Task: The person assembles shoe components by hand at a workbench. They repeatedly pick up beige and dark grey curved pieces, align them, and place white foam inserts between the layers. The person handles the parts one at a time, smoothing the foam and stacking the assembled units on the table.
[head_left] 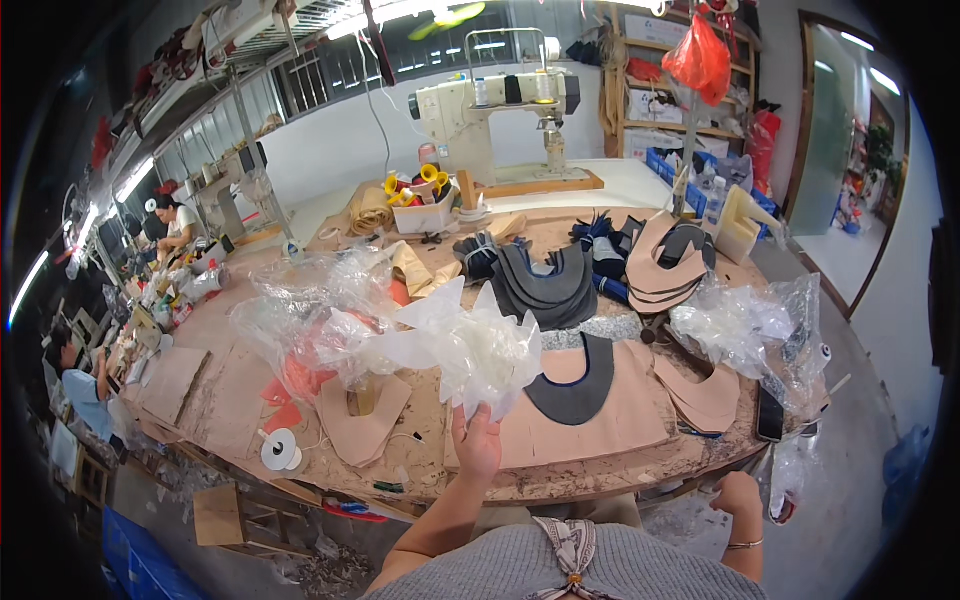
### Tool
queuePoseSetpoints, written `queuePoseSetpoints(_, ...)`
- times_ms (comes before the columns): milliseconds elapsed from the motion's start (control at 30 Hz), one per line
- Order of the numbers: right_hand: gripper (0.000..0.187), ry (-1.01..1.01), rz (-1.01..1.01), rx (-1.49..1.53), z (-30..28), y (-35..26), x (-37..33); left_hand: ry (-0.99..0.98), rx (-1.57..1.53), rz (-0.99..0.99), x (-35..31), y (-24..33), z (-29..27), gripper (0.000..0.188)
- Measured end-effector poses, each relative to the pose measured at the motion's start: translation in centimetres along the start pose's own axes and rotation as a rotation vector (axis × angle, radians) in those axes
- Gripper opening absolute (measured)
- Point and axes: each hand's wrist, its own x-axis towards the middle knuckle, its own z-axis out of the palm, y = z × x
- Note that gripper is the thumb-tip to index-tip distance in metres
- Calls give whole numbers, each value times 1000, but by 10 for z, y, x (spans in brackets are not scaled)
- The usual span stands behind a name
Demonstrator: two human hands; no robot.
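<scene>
My left hand (478, 440) is closed on the lower end of a bundle of thin white pointed sheets (490, 350), raised over the table. Off the table's front edge, my right hand (738, 495) has its fingers curled; what they hold, if anything, is hidden. Just right of the bundle, a dark grey U-shaped piece (585, 395) with a blue inner edge lies on a wide pink-beige panel (625, 430). Clear plastic wrapping (320, 300) is crumpled left of the bundle. Pink-beige cut pieces (365, 420) lie nearer on that side.
Stacked grey U-shaped pieces (545, 290) and beige ones (665, 265) lie farther back. Plastic bags with white pieces (735, 325) and a phone (770, 413) are on the right. A sewing machine (495, 125) stands behind. A wooden stool (225, 515) is at lower left; two people work beyond.
</scene>
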Motion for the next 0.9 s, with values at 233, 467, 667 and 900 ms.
queuePoseSetpoints(233,29,409,21,174,19,0,-4,35,-26,-60,-1,-8,2,51)
queuePoseSetpoints(467,26,257,100,264,25,12,-9,55,36,-44,1,-14,6,47)
queuePoseSetpoints(667,24,359,25,298,-1,-15,-12,12,-16,-72,-1,-17,-3,54)
queuePoseSetpoints(900,37,178,-503,1381,-43,-171,32,-153,-31,-72,-21,-34,23,55)
